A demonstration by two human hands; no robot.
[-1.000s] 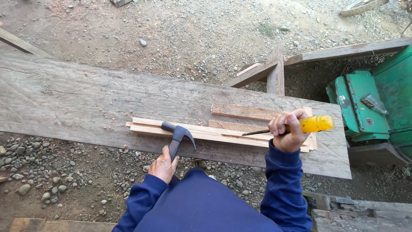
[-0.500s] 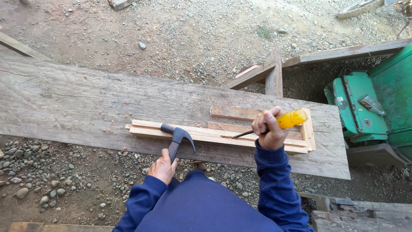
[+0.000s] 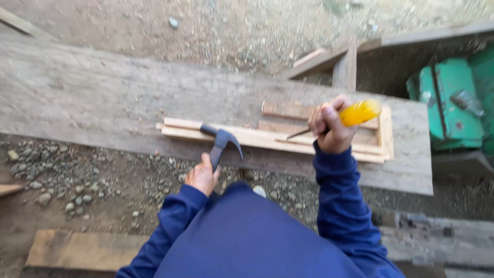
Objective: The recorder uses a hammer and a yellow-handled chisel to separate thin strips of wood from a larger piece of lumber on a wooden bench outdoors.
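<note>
Rough grey wooden plank (image 3: 103,103), seemingly glossy yellow plastic handle (image 3: 360,112)

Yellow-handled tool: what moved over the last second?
The right hand drew the yellow-handled tool leftward along the wooden strips, handle tilting up, tip still on the wood. The left hand kept holding the hammer, head resting on the strips.

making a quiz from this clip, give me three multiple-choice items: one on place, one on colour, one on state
1. Where does the dark claw hammer's head rest?
A. on the pale wooden strips
B. on the gravel
C. on the green metal box

2. What colour is the chisel handle?
A. red
B. yellow
C. blue

3. How is the right hand?
A. open flat
B. pointing
C. closed around the handle

Answers: 1 A, the head lies on the strips; 2 B, bright yellow shows past the fist; 3 C, fingers wrap it. The left hand grips the hammer.
</note>
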